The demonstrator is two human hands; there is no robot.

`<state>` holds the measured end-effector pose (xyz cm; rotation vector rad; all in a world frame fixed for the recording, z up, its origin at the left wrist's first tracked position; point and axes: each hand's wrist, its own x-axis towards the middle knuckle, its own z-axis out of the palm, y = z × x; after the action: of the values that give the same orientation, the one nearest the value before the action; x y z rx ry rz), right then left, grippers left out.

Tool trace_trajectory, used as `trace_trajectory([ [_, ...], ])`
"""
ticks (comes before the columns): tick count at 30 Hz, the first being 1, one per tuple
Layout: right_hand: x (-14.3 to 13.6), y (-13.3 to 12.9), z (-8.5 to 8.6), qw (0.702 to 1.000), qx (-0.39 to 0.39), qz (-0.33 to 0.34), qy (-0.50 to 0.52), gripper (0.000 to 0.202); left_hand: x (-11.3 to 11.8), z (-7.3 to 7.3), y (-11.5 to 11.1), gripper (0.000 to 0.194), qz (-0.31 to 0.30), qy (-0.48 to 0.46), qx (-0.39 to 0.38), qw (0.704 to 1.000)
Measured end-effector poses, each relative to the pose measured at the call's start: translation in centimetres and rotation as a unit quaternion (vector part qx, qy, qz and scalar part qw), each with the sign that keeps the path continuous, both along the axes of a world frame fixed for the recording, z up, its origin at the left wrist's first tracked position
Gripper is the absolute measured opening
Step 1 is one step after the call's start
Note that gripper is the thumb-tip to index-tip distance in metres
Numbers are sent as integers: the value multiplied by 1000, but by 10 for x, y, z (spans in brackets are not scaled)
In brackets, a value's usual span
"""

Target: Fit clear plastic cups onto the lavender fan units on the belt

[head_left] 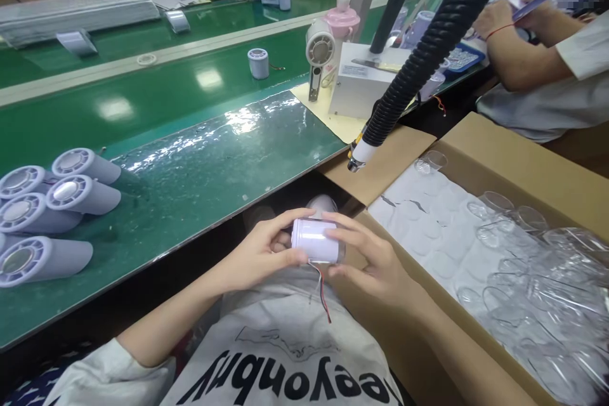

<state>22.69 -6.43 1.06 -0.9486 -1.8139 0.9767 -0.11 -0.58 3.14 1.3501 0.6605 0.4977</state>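
Observation:
Between my two hands, above my lap, lies a lavender cylinder (314, 241) on its side, with a clear cover around its right part. Thin red, black and white wires (324, 297) hang from its lower side. My left hand (278, 242) grips the left end, thumb below and fingers above. My right hand (368, 254) holds the right end with curved fingers and the thumb underneath. Behind the held piece, a round pale object (323, 204) is partly hidden. Several lavender cylinders with round vented ends (83, 193) lie on the green bench at the left.
A cardboard box (528, 146) at the right holds clear plastic covers (547, 292). A black coiled hose (419, 57) hangs over its near corner. A single cylinder (258, 65) stands on the green conveyor (190, 85). Other people's hands work across the line and at right.

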Motion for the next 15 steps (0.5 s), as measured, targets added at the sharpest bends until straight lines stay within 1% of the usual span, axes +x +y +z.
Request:
trace_trajectory([
  [1,0,0,1,997,-68,-5,34,50,0,1,0,60,-8,-3,6,1000],
  [3,-1,-2,2,977,-185,-4,109,51,-1,2,1,66,-23,-16,13,1000],
  [5,-2,-4,4,959,-242,3,147,48,-2,2,1,69,-32,-24,3,999],
  [8,-3,-5,5,956,-250,-1,150,46,-5,0,1,72,-34,-22,-36,999],
  [10,-5,-6,4,957,-253,-10,144,45,-7,-4,0,76,-44,-21,-63,997],
  [13,-12,-9,-1,946,-295,-23,136,51,-4,-17,-4,78,-53,-18,-97,994],
  [15,-17,-10,-5,938,-322,-24,129,56,-1,-26,-8,73,-40,-4,-115,993],
])
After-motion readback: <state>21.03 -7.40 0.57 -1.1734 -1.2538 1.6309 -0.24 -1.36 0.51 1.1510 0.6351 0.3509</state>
